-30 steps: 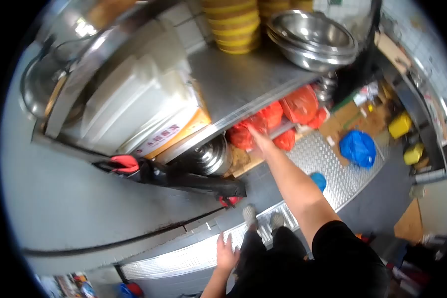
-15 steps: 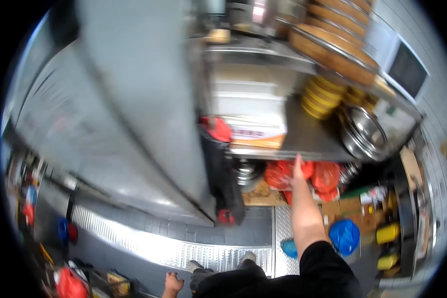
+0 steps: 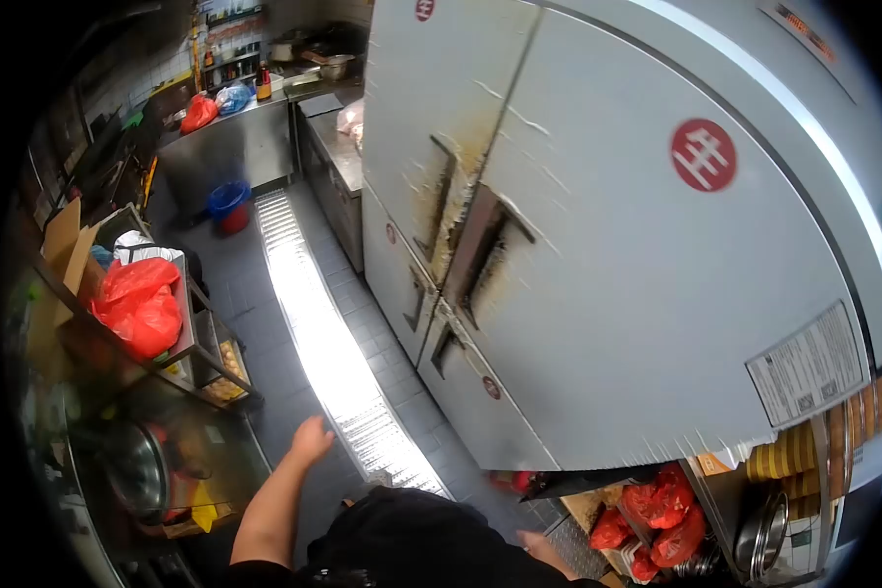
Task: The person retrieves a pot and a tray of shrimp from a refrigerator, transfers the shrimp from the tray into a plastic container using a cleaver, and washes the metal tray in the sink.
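Observation:
My left hand point(image 3: 312, 441) hangs low over the dark tiled floor, beside the shiny metal floor grating point(image 3: 338, 343). Its fingers look loosely curled, and nothing shows in them. My right hand point(image 3: 537, 545) is partly visible at the bottom, near the lower edge of a large grey-white refrigerator point(image 3: 598, 294); its fingers are too small and blurred to read. Neither hand touches the refrigerator. Dark, worn door handles point(image 3: 495, 255) sit at the middle of its closed doors. To the right of my right hand, red plastic bags point(image 3: 661, 500) lie on a low shelf.
At left, a red bag point(image 3: 139, 306) rests on a metal rack, with a large metal pot point(image 3: 135, 470) nearer me. A blue and red bucket point(image 3: 229, 206) stands before a steel counter point(image 3: 230, 147). Yellow-banded steamers point(image 3: 784, 461) and metal bowls point(image 3: 759, 534) are at lower right.
My view has swung left, from the shelves to the refrigerator front and the aisle. My right arm, stretched toward the red bags before, is now drawn back low. My left hand appears higher in view.

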`<action>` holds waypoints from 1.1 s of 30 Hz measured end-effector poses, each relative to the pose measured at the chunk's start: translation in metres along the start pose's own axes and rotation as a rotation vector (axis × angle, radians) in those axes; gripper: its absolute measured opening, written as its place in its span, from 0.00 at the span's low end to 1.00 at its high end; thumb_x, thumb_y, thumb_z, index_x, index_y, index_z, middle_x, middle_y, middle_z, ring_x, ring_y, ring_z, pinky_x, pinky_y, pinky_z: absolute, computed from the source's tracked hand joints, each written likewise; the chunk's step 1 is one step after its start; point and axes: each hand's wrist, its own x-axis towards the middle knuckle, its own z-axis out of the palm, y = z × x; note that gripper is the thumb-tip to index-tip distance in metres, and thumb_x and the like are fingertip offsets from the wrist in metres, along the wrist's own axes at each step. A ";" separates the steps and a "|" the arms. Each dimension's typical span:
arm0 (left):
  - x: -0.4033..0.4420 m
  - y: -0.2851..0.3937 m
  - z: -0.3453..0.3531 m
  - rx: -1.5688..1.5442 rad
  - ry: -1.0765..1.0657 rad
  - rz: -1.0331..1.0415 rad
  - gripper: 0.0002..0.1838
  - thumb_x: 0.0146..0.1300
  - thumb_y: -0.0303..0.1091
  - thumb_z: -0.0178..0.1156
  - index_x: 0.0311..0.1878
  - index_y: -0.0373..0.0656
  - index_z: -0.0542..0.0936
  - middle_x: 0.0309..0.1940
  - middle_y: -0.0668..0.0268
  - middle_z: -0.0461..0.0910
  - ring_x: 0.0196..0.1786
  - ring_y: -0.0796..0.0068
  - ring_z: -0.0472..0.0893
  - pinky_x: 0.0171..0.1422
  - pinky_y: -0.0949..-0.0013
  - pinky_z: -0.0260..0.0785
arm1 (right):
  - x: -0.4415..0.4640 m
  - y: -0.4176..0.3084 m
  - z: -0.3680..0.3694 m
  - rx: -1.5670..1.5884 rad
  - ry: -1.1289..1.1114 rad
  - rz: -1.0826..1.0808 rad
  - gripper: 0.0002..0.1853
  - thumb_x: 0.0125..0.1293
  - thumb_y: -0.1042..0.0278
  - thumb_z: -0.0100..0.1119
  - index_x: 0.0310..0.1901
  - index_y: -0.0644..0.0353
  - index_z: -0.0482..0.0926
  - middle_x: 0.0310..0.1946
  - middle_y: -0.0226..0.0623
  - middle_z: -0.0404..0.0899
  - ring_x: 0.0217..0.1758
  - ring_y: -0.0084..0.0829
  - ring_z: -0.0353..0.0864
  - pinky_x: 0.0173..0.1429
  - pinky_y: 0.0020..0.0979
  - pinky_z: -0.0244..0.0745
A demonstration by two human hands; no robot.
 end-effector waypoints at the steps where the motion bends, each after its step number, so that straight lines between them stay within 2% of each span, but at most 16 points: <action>1: 0.028 -0.002 -0.008 -0.028 0.017 0.025 0.27 0.61 0.40 0.65 0.60 0.34 0.79 0.55 0.43 0.81 0.60 0.44 0.79 0.67 0.51 0.71 | 0.008 -0.023 0.010 -0.001 0.008 -0.027 0.33 0.69 0.53 0.65 0.69 0.65 0.73 0.65 0.51 0.77 0.68 0.42 0.75 0.67 0.41 0.74; 2: 0.058 0.010 -0.029 -0.057 0.001 0.051 0.28 0.62 0.41 0.65 0.61 0.33 0.79 0.56 0.42 0.80 0.61 0.44 0.79 0.67 0.52 0.71 | -0.035 -0.070 0.024 -0.002 0.016 -0.054 0.34 0.69 0.51 0.65 0.69 0.65 0.72 0.66 0.51 0.77 0.68 0.40 0.75 0.66 0.41 0.75; 4: 0.119 0.040 -0.059 -0.103 0.027 0.154 0.30 0.65 0.45 0.64 0.64 0.32 0.77 0.60 0.42 0.79 0.64 0.45 0.78 0.69 0.54 0.70 | -0.059 -0.124 0.051 -0.073 0.053 -0.301 0.36 0.69 0.49 0.65 0.69 0.67 0.72 0.65 0.52 0.77 0.68 0.39 0.77 0.67 0.38 0.75; 6: 0.171 0.111 -0.112 -0.109 0.005 0.199 0.30 0.69 0.47 0.62 0.64 0.32 0.77 0.60 0.43 0.79 0.64 0.45 0.78 0.71 0.54 0.69 | -0.018 -0.160 0.067 -0.336 0.137 -0.681 0.36 0.68 0.48 0.65 0.69 0.67 0.72 0.65 0.51 0.78 0.67 0.39 0.78 0.68 0.37 0.74; 9: 0.247 0.186 -0.166 -0.273 0.201 0.443 0.30 0.72 0.49 0.58 0.64 0.32 0.76 0.62 0.43 0.78 0.66 0.44 0.76 0.72 0.54 0.67 | -0.063 -0.226 0.098 -0.377 0.079 -0.866 0.37 0.68 0.46 0.65 0.69 0.66 0.72 0.65 0.50 0.78 0.66 0.40 0.79 0.69 0.36 0.73; 12: 0.312 0.270 -0.221 -0.442 0.283 0.548 0.31 0.74 0.51 0.55 0.65 0.31 0.74 0.63 0.44 0.77 0.67 0.45 0.75 0.72 0.55 0.66 | -0.073 -0.282 0.117 -0.395 0.034 -0.880 0.37 0.68 0.44 0.65 0.70 0.63 0.72 0.65 0.50 0.78 0.65 0.42 0.81 0.68 0.38 0.74; 14: 0.368 0.314 -0.229 -0.543 0.363 0.558 0.32 0.74 0.53 0.54 0.66 0.30 0.74 0.63 0.42 0.77 0.68 0.45 0.74 0.73 0.56 0.66 | -0.107 -0.320 0.112 -0.404 0.059 -0.884 0.36 0.69 0.46 0.65 0.69 0.65 0.72 0.62 0.50 0.81 0.63 0.41 0.82 0.67 0.37 0.75; 17: 0.432 0.370 -0.243 -0.532 0.449 0.566 0.30 0.75 0.53 0.54 0.60 0.30 0.77 0.57 0.42 0.79 0.63 0.45 0.76 0.68 0.55 0.68 | -0.110 -0.369 0.105 -0.308 0.049 -0.925 0.34 0.70 0.49 0.66 0.69 0.66 0.73 0.59 0.51 0.83 0.61 0.41 0.83 0.65 0.37 0.76; 20: 0.476 0.420 -0.264 -0.517 0.366 0.464 0.28 0.75 0.54 0.54 0.50 0.31 0.78 0.49 0.43 0.80 0.56 0.46 0.78 0.62 0.53 0.69 | -0.099 -0.432 0.097 -0.192 0.004 -0.981 0.33 0.70 0.51 0.66 0.68 0.66 0.73 0.59 0.53 0.82 0.62 0.41 0.83 0.65 0.37 0.76; 21: 0.493 0.427 -0.260 -0.551 0.427 0.491 0.28 0.75 0.56 0.54 0.42 0.32 0.75 0.42 0.46 0.80 0.49 0.49 0.78 0.56 0.53 0.69 | -0.101 -0.456 0.094 -0.160 -0.011 -0.997 0.32 0.71 0.52 0.66 0.68 0.66 0.73 0.59 0.54 0.82 0.63 0.42 0.82 0.66 0.37 0.76; 24: 0.532 0.444 -0.262 -0.658 0.353 0.521 0.28 0.74 0.56 0.54 0.41 0.33 0.74 0.39 0.47 0.78 0.46 0.51 0.78 0.55 0.54 0.70 | -0.114 -0.530 0.092 -0.155 0.039 -1.113 0.31 0.70 0.48 0.65 0.65 0.64 0.76 0.60 0.56 0.80 0.61 0.48 0.83 0.64 0.40 0.77; 25: 0.548 0.444 -0.260 -0.724 0.213 0.481 0.28 0.74 0.56 0.55 0.41 0.34 0.73 0.38 0.53 0.78 0.42 0.59 0.78 0.55 0.56 0.72 | -0.128 -0.557 0.088 -0.170 0.017 -1.144 0.31 0.70 0.49 0.65 0.65 0.65 0.76 0.60 0.56 0.79 0.62 0.50 0.81 0.65 0.41 0.76; 28: 0.564 0.456 -0.274 -0.874 -0.066 0.416 0.27 0.75 0.56 0.55 0.41 0.35 0.72 0.40 0.59 0.80 0.42 0.68 0.77 0.57 0.61 0.73 | -0.148 -0.632 0.091 -0.360 0.011 -1.208 0.31 0.69 0.49 0.64 0.65 0.65 0.76 0.61 0.55 0.78 0.64 0.51 0.79 0.67 0.42 0.75; 31: 0.588 0.466 -0.277 -0.840 -0.107 0.447 0.24 0.76 0.52 0.57 0.42 0.34 0.73 0.41 0.62 0.80 0.43 0.75 0.77 0.57 0.68 0.73 | -0.173 -0.697 0.092 -0.391 0.045 -1.423 0.30 0.70 0.51 0.64 0.65 0.64 0.76 0.61 0.52 0.79 0.63 0.52 0.79 0.66 0.41 0.75; 33: 0.595 0.467 -0.274 -0.754 -0.043 0.524 0.21 0.76 0.48 0.58 0.43 0.34 0.74 0.41 0.63 0.79 0.43 0.77 0.76 0.55 0.71 0.72 | -0.195 -0.728 0.092 -0.339 0.020 -1.434 0.29 0.70 0.52 0.63 0.64 0.64 0.76 0.61 0.52 0.79 0.64 0.52 0.78 0.67 0.43 0.74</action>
